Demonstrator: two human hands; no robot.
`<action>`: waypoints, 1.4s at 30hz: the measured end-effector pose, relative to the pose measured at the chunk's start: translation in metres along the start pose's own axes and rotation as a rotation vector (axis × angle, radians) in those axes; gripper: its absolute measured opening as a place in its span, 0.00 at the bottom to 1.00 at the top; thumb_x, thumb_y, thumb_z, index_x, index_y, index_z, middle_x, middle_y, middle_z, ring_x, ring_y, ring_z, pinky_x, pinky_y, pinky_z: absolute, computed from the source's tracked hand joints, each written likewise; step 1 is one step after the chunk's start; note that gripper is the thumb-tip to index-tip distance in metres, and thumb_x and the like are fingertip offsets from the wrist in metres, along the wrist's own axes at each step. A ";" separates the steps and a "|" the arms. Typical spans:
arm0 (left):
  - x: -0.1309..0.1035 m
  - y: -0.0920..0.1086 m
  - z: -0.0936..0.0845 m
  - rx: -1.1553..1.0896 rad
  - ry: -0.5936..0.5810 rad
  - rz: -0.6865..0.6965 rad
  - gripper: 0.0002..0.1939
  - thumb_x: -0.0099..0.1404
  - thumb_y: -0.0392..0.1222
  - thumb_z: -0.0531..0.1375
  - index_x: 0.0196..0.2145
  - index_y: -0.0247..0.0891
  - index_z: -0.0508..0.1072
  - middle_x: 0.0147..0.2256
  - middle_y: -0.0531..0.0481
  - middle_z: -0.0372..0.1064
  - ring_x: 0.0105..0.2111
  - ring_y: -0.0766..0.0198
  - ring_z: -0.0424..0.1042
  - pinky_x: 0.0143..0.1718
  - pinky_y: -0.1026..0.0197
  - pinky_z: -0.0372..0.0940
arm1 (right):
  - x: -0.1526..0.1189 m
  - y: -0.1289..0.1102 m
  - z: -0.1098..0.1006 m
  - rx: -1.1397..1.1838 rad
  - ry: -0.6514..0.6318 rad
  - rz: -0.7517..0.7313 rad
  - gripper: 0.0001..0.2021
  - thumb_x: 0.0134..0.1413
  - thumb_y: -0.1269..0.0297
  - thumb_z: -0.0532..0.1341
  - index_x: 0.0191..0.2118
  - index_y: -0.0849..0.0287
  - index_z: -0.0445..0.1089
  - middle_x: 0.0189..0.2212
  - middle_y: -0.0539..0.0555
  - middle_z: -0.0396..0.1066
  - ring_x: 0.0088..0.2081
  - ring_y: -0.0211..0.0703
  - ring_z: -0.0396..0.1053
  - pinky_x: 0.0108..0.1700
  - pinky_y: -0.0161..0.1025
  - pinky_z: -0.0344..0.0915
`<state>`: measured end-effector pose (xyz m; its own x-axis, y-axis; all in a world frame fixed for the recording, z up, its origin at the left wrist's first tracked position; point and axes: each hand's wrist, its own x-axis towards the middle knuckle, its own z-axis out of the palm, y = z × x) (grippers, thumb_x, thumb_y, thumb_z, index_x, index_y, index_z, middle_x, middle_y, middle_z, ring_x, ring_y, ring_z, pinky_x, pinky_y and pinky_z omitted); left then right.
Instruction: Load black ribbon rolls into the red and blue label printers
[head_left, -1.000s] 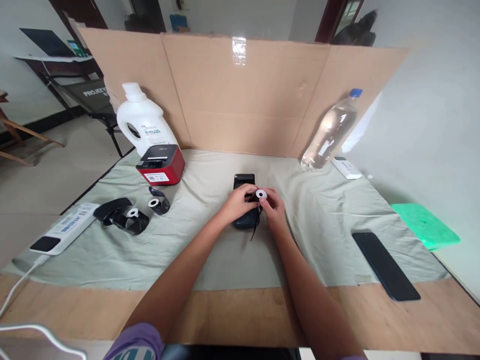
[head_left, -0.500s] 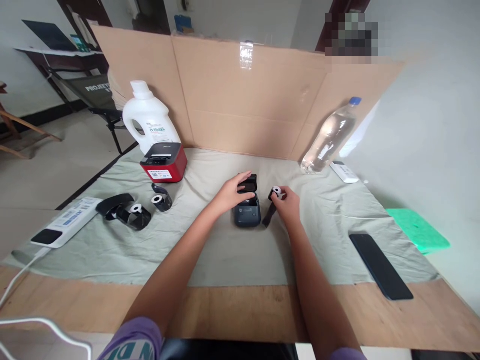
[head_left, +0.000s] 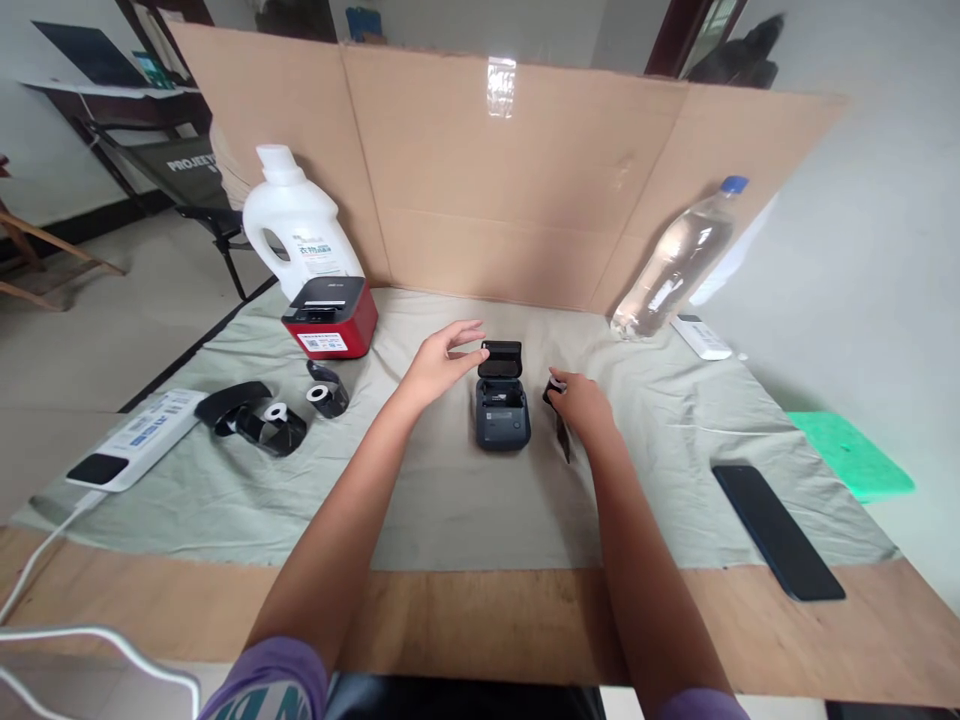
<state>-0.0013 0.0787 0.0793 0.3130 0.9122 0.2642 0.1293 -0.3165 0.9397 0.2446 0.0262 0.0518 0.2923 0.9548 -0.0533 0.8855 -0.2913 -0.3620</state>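
Observation:
A small dark label printer (head_left: 503,428) stands in the middle of the cloth with its lid (head_left: 501,360) raised and its inside bare to view. To its left, my left hand (head_left: 444,365) holds nothing; its fingers are apart, the thumb close to the lid's edge. On the printer's other side, my right hand (head_left: 585,402) grips a small black paper roll (head_left: 554,388), whose loose black strip hangs down toward me. Part of that roll is hidden by my fingers.
Two more black rolls, one (head_left: 328,393) near a red printer (head_left: 341,325), lie at left. A white device (head_left: 139,440) with a cable is beyond. A white jug (head_left: 300,225), a water bottle (head_left: 679,260), a phone (head_left: 778,530) and a cardboard screen (head_left: 495,180) surround the area.
My left hand has drawn back left from the printer, uncovering its raised lid. My right hand has turned with the roll, and the loose strip now hangs on the other slant.

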 end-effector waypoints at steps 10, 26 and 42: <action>-0.003 0.011 -0.001 0.154 -0.115 0.036 0.17 0.63 0.50 0.63 0.45 0.38 0.79 0.43 0.45 0.79 0.42 0.57 0.77 0.44 0.57 0.69 | -0.003 -0.010 -0.042 0.327 -0.108 -0.119 0.12 0.42 0.68 0.63 0.37 0.57 0.76 0.30 0.53 0.73 0.33 0.44 0.71 0.34 0.38 0.64; -0.007 -0.007 0.010 0.456 -0.270 0.033 0.18 0.62 0.33 0.60 0.49 0.42 0.79 0.46 0.49 0.79 0.39 0.61 0.75 0.46 0.60 0.69 | 0.006 -0.033 0.005 0.496 -0.121 -0.385 0.09 0.44 0.69 0.63 0.35 0.55 0.70 0.31 0.49 0.72 0.35 0.42 0.68 0.42 0.41 0.62; -0.005 -0.015 0.010 0.615 -0.198 0.011 0.17 0.61 0.33 0.60 0.46 0.44 0.81 0.44 0.51 0.79 0.37 0.60 0.76 0.46 0.59 0.68 | 0.011 -0.033 0.018 0.514 -0.102 -0.416 0.08 0.49 0.67 0.61 0.38 0.55 0.67 0.33 0.49 0.73 0.35 0.43 0.68 0.44 0.42 0.62</action>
<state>0.0047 0.0765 0.0614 0.4780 0.8612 0.1730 0.6218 -0.4709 0.6258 0.2123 0.0470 0.0459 -0.0939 0.9897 0.1081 0.6249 0.1431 -0.7675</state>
